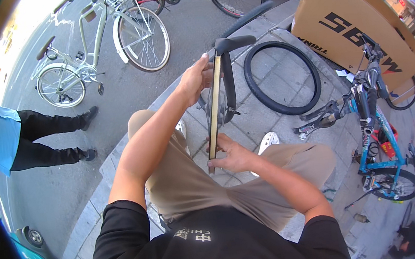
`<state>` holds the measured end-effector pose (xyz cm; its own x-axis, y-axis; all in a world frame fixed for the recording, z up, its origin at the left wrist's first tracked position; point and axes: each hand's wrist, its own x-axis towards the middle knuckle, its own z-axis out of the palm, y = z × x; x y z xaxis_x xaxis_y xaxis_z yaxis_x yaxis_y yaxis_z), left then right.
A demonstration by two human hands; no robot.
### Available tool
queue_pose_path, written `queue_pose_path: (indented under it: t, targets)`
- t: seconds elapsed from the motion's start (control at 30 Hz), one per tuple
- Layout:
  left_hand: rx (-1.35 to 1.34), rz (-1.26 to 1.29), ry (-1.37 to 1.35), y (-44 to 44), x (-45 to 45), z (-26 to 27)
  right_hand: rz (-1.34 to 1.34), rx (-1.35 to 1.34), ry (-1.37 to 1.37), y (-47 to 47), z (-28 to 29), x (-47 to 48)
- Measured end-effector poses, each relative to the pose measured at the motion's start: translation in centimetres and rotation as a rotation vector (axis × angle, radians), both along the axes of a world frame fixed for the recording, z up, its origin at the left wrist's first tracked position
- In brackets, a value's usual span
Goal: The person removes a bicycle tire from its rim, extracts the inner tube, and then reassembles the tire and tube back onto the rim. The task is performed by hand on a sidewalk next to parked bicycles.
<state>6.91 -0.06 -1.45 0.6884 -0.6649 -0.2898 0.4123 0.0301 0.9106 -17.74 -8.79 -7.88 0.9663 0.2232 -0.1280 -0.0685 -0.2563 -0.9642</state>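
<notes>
A bicycle wheel rim [213, 110] stands edge-on between my knees, with a pale yellow strip along its channel. My left hand [195, 80] holds its upper part from the left, thumb pointing up and fingers partly hidden behind the rim. At the lower end, my right hand [233, 154] grips the rim between thumb and fingers. A black inner tube [229, 81] hangs along the right side of the rim and loops over its top. Its valve sticks out near the tube's lower bend. Spokes and hub are mostly hidden by the edge-on angle.
On the paving lies a black tyre [296, 110]. Right of it, a blue bicycle [364, 154] lacks a front wheel, beside a large cardboard box [335, 13]. A pale bicycle [97, 38] and a person in black trousers [47, 121] stand on the road left of the kerb.
</notes>
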Motion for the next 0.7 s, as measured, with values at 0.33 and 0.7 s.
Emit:
queue_pose_path:
  t: [0.33, 0.7]
  targets:
    - [-0.167, 0.149, -0.272, 1.3, -1.1, 2.1, -0.098, -0.222, 0.145, -1.1, 5.5, -1.5]
    - [-0.351, 0.178, -0.464, 2.0, -5.3, -0.8, -1.025, -0.130, -0.356, -6.3, 12.7, 3.5]
